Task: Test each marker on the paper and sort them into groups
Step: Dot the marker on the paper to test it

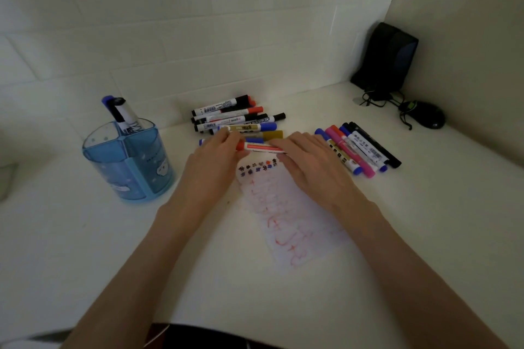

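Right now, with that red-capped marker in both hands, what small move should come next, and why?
Probably pull the cap off. The left hand grips the marker at its red cap, the right hand holds the barrel, and the paper with its test marks lies close by, so a test stroke seems due.

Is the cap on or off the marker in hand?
On. The red cap sits against the white barrel of the marker, no tip showing; the left hand pinches the cap, the right hand holds the barrel.
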Action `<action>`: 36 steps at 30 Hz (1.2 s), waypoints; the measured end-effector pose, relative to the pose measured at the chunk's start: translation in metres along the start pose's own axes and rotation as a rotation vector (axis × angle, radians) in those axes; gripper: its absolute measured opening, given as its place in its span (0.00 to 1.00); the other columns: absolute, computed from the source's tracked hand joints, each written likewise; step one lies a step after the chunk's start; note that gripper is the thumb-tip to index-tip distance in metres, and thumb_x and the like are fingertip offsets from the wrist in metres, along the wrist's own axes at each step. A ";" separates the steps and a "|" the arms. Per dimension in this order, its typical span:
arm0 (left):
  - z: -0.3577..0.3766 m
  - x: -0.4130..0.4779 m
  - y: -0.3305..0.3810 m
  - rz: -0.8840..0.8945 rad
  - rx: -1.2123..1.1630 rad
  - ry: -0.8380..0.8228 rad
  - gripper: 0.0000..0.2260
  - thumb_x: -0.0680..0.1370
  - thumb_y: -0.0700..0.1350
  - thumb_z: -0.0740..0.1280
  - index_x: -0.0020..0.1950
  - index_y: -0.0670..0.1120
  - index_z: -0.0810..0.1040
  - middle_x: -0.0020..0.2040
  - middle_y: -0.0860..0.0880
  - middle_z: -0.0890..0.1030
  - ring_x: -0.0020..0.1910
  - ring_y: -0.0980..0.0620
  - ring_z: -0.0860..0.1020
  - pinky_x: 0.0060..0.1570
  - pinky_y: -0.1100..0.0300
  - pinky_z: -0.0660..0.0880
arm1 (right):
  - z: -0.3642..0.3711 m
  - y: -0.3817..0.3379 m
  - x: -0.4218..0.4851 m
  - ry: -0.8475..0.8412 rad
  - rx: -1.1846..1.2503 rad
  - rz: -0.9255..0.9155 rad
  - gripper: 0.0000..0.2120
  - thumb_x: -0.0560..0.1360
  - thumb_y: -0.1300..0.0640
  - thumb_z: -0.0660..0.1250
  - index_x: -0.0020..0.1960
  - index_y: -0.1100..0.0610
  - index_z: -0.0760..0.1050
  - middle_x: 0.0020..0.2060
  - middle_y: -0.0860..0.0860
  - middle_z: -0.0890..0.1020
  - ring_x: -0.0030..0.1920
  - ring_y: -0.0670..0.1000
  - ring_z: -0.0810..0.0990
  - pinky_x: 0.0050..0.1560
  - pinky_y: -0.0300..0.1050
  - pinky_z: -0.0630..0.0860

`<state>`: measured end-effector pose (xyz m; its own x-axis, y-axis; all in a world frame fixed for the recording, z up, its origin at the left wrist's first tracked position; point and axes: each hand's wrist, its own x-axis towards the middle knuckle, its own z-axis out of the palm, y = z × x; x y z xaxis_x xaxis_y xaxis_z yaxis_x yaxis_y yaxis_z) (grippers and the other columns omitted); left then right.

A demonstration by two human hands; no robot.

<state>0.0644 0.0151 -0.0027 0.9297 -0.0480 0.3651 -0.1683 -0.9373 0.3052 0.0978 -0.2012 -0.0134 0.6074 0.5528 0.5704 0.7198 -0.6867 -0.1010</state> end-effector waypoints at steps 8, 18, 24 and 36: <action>0.008 0.010 -0.018 -0.044 0.038 0.070 0.15 0.82 0.46 0.66 0.68 0.46 0.75 0.66 0.45 0.75 0.65 0.43 0.71 0.61 0.49 0.70 | -0.006 0.018 -0.002 0.000 -0.030 0.291 0.12 0.80 0.63 0.70 0.63 0.57 0.83 0.51 0.55 0.86 0.51 0.58 0.84 0.58 0.53 0.75; 0.023 0.014 -0.021 -0.073 0.152 0.028 0.15 0.82 0.53 0.64 0.65 0.48 0.75 0.67 0.47 0.72 0.67 0.46 0.67 0.67 0.51 0.66 | -0.031 0.042 -0.026 -0.164 -0.358 0.681 0.13 0.81 0.61 0.66 0.64 0.56 0.80 0.56 0.58 0.81 0.58 0.61 0.76 0.60 0.53 0.66; 0.023 0.013 -0.022 -0.056 0.041 0.037 0.11 0.80 0.51 0.67 0.60 0.48 0.77 0.62 0.48 0.73 0.62 0.48 0.69 0.61 0.54 0.69 | -0.029 0.032 -0.027 -0.149 -0.258 0.672 0.16 0.76 0.59 0.72 0.63 0.59 0.79 0.57 0.59 0.82 0.58 0.62 0.80 0.61 0.57 0.74; 0.008 -0.001 0.015 0.060 -0.748 0.034 0.08 0.82 0.55 0.61 0.56 0.53 0.75 0.46 0.58 0.84 0.43 0.57 0.84 0.39 0.64 0.80 | -0.008 -0.037 0.006 -0.020 0.934 0.636 0.13 0.80 0.45 0.69 0.61 0.48 0.81 0.43 0.45 0.86 0.35 0.42 0.80 0.36 0.33 0.75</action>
<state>0.0637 -0.0014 -0.0060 0.9034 -0.0691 0.4231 -0.4070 -0.4483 0.7959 0.0722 -0.1764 -0.0002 0.9523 0.2419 0.1858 0.2421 -0.2292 -0.9428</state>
